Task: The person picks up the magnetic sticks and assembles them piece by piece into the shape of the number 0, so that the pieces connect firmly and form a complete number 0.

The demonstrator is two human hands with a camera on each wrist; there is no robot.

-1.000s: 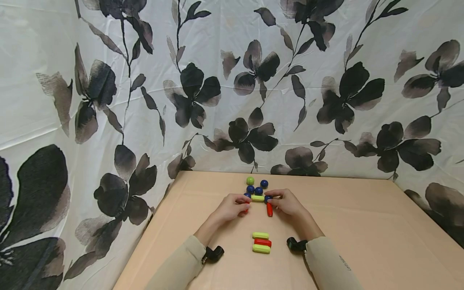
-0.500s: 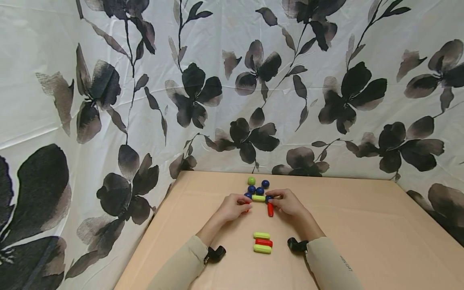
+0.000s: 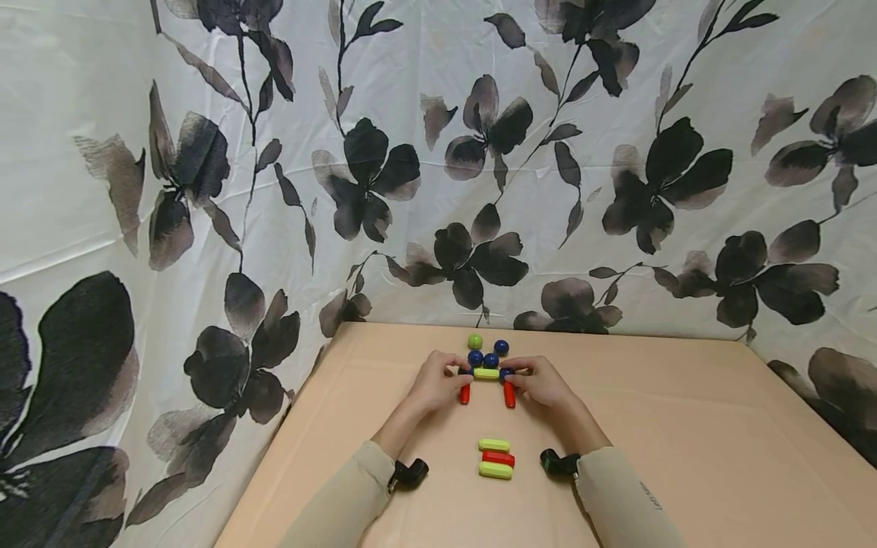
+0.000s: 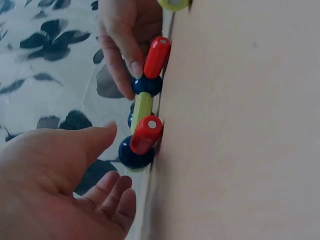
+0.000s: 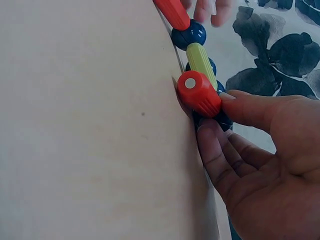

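Observation:
On the tan table (image 3: 685, 426) lies a small frame: a green rod (image 3: 486, 374) between two blue balls, with a red rod running toward me from each ball. My left hand (image 3: 438, 380) sits beside the left blue ball (image 4: 135, 155) and its red rod (image 4: 146, 134), thumb and fingers spread around them without pinching. My right hand (image 3: 541, 384) pinches the right blue ball (image 5: 220, 120) between thumb and fingers, right next to the other red rod (image 5: 200, 93).
Behind the frame lie three loose blue balls (image 3: 490, 360) and a green ball (image 3: 474, 341). Nearer me, two green rods and a red rod (image 3: 497, 458) lie side by side. A flowered cloth (image 3: 205, 190) walls the table at the back and left.
My left hand has shifted up and off the left red rod, which now shows fully below the left ball. The right hand has stayed in place.

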